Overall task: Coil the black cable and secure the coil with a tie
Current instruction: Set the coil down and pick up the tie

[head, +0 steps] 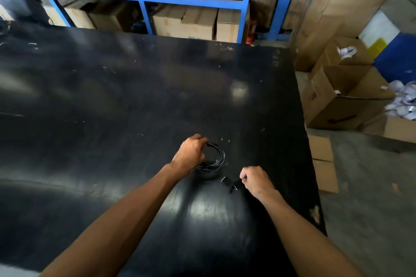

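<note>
The black cable (219, 155) is wound into a small round coil of several loops, lying just above the black table (112, 96). My left hand (191, 152) grips the coil's left side, fingers closed over the loops. My right hand (255, 179) sits lower right of the coil, fingers pinched on a short black tie strap (229, 183) with a shiny metal end, which hangs to the left of the fist. The tie is apart from the coil. The cable's ends are hard to make out against the dark table.
The table's right edge runs close to my right arm, with a chipped spot (315, 213). Open cardboard boxes (337, 96) stand on the floor to the right. Blue shelving (191, 0) with cartons stands behind the table.
</note>
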Tool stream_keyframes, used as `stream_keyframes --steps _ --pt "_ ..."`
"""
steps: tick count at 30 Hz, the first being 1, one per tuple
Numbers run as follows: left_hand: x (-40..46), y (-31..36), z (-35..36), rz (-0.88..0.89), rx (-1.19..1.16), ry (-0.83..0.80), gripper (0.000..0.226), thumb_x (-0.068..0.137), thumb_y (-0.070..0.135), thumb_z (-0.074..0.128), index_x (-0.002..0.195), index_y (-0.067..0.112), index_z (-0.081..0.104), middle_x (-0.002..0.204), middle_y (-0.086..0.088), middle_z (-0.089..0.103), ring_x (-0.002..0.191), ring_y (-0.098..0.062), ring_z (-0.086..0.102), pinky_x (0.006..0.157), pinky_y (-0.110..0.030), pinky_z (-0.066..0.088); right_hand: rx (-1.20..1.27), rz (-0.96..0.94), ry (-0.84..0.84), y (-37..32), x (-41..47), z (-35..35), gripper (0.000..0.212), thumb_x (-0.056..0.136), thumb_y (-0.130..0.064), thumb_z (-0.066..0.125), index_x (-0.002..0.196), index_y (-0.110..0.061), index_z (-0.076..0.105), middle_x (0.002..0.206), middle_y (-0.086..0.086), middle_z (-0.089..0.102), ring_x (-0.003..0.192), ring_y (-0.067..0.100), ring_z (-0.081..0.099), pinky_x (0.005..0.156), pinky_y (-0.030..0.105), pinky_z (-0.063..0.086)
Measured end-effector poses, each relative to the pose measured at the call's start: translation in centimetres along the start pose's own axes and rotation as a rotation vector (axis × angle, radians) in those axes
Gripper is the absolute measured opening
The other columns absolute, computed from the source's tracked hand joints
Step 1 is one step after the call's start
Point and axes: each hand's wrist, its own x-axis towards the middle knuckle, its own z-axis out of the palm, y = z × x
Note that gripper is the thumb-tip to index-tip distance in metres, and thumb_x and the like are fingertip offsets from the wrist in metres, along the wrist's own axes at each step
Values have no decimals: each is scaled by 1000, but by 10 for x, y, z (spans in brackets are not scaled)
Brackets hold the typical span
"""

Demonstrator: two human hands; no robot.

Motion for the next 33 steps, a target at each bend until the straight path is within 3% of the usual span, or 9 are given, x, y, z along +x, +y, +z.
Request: stream_keyframes --steps 6,9,12,18,23,26,28,30,33 --pt "5 4 4 -41 -21 39 16 80 -6 57 88 -2 69 79 -21 59 62 -42 57 58 -42 47 194 108 55 11 4 -21 30 97 -14 53 118 -12 73 115 14 74 106 33 70 93 38 56" --pt "8 10 0 -91 -48 108 16 84 -3 54 88 -3 69 78 -21 58 61 -43 56 56 -45 50 437 193 131 10 1 -48 20 97 -18 61 99 -4 76 87 15 76 66 21 75 66 33 64" --pt "11 19 -7 -129 -78 173 16 80 -7 53 85 -4 68 77 -20 58 58 -42 55 54 -45 50 679 202 232 -13 -12 -82 21 89 -26 73 81 -7 78 62 6 71 44 13 64 49 22 55" --pt "14 50 -29 -60 -161 317 16 79 -2 52 83 -5 67 74 -19 58 55 -38 54 51 -41 48 983 187 257 -93 -37 -108 18 75 -21 78 66 -5 76 55 5 65 40 16 55 38 23 40" --pt "5 76 -41 -30 -313 456 16 87 -2 55 86 0 71 74 -10 59 55 -23 54 50 -19 40 1323 334 342 -120 -40 -114 10 85 -10 75 83 0 77 73 11 77 39 15 58 38 22 44" --pt "-2 77 -47 -15 -366 505 18 88 -1 58 94 1 74 77 -14 65 61 -26 61 58 -34 51 1499 308 313 -127 -46 -122 11 91 -9 70 95 0 76 78 11 75 46 15 59 39 22 43" --pt "-6 76 -54 -50 -436 465 18 91 3 59 99 3 75 82 -14 68 68 -25 65 65 -34 53 1557 256 271 -133 -52 -127 12 97 -11 65 101 -4 75 87 10 75 62 17 65 49 24 50" --pt "-7 74 -59 -95 -496 389 20 92 8 61 105 8 75 87 -9 72 74 -17 66 67 -17 50 1596 228 205 -135 -59 -127 14 100 -12 60 106 -9 72 94 10 73 77 18 66 62 28 55" --pt "-7 71 -63 -157 -560 316 21 90 11 64 107 11 76 86 -1 74 72 -3 65 63 -3 44 1646 209 123 -133 -64 -125 16 102 -10 56 111 -9 70 95 9 67 74 16 60 66 30 54"
